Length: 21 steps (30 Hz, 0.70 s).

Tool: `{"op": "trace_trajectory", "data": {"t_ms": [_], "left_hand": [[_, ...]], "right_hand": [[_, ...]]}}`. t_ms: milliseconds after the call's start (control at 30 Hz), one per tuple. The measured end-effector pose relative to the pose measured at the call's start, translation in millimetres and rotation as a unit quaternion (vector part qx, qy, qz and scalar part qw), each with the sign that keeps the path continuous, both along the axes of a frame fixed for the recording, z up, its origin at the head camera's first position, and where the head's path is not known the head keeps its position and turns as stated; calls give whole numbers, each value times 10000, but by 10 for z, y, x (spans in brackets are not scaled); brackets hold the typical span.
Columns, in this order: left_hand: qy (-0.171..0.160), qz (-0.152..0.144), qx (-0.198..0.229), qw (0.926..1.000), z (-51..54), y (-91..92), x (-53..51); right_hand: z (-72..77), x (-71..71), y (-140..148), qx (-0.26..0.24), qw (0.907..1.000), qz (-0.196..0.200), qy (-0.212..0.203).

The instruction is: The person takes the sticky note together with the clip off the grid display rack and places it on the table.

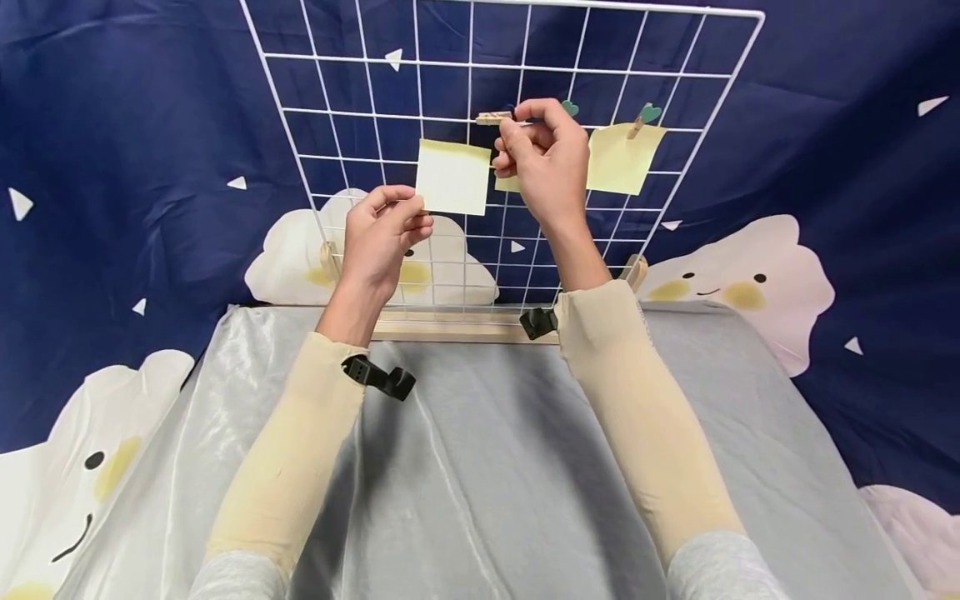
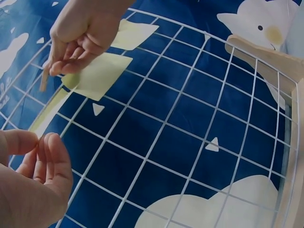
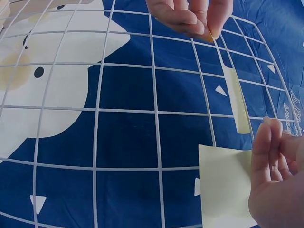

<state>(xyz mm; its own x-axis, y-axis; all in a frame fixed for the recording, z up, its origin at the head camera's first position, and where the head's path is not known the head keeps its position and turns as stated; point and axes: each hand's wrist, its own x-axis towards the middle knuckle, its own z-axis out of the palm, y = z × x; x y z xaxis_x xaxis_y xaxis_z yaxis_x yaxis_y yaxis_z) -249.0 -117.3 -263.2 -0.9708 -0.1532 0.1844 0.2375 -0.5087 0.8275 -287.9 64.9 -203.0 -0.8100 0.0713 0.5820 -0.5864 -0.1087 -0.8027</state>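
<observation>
- My left hand pinches the lower left corner of a square, pale yellow paper note, in front of a white wire grid.
- My right hand grips a small, light wooden clothespin above the note's upper right corner.
- To its right, a green heart-topped clip holds another yellow note.

Bright, soft light fills the head view, laying blurred shadows across the grey cloth and bleaching the pale note nearly white. Both wrist views look dimmer, bluer and softer — the white grid bows visibly in the right one.
</observation>
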Motion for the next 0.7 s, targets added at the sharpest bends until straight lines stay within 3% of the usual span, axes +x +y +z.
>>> {"op": "trace_trajectory", "data": {"t_ms": [433, 700], "left_hand": [[-23, -58, -39, 10000, -111, -55, 35], [-21, -102, -236, 9997, -177, -80, 59]], "right_hand": [[-153, 94, 179, 51, 9999, 3, 127], [-251, 101, 286, 438, 9967, -139, 665]]}}
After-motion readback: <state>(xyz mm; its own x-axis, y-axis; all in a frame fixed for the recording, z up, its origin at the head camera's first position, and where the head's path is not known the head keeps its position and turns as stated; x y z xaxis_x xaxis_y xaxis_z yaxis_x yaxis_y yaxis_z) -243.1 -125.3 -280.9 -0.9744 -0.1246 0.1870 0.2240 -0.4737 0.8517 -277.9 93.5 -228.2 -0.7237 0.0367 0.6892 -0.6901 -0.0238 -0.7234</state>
